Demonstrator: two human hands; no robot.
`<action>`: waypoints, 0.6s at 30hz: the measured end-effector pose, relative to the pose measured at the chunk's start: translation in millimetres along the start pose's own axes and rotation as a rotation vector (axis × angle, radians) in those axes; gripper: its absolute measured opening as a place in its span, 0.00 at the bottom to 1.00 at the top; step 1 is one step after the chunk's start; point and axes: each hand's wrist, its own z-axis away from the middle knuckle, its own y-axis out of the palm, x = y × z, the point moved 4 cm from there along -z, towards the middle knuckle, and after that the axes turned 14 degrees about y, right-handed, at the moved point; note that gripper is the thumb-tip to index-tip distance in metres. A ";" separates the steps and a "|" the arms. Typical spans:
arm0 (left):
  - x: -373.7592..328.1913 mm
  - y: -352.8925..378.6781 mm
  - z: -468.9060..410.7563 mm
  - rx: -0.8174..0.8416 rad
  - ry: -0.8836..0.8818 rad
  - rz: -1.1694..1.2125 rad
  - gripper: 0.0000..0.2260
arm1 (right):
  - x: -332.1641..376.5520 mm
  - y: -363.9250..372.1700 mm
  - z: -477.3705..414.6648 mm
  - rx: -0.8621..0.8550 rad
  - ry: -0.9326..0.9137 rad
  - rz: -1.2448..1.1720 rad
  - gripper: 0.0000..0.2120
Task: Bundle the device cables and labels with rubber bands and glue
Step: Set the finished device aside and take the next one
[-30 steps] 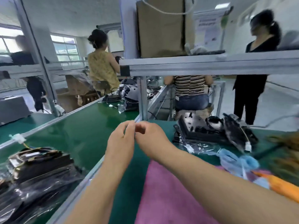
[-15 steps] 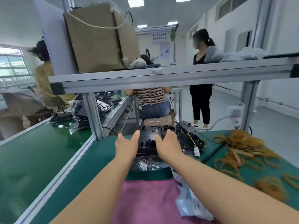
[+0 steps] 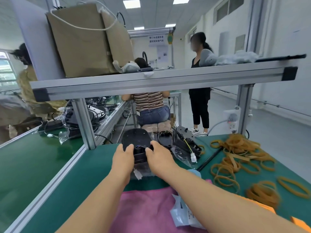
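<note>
Head view: two bare forearms reach forward over the green bench mat (image 3: 80, 179) to a black device (image 3: 135, 140) wrapped in clear plastic.
Left hand (image 3: 123, 159): grips the device's left side with the thumb laid on top. The other fingers are hidden under the housing, probably curled round it.
Right hand (image 3: 159, 159): grips the right side the same way, thumb on top near the middle.
Device position: on the mat near its far edge, just beyond the pink cloth (image 3: 143, 211) and below the aluminium shelf rail (image 3: 151, 81).
Cable end: a white connector (image 3: 138, 174) lies on the near side of the device, between the two wrists.
Second device (image 3: 183, 142): just right of the held one, tilted, also in plastic, with a yellow wire running to a white plug (image 3: 193, 157).
Rubber bands (image 3: 239, 148): loose tan heaps on the mat at right, apart from both hands.
Label packet (image 3: 185, 214): clear bag with printed labels, at the cloth's right edge, beside the right forearm.
Shelf load: brown paper bag (image 3: 87, 41) with cord handles, left end.
Background: three people at neighbouring benches.
</note>
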 end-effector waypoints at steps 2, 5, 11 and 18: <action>-9.6 -8.6 11.4 -0.053 0.014 0.052 0.21 | 8.0 -4.5 9.8 -0.025 -0.056 -0.010 0.18; -29.5 -29.6 34.6 -0.143 0.139 0.027 0.15 | 17.9 -10.7 34.7 -0.048 -0.162 -0.004 0.20; -48.7 -67.6 107.1 -0.160 0.200 -0.045 0.13 | 10.3 -14.6 114.7 -0.038 -0.322 0.048 0.25; -32.6 -84.2 188.9 -0.135 0.116 0.025 0.14 | -32.7 -5.8 191.8 0.045 -0.275 0.186 0.29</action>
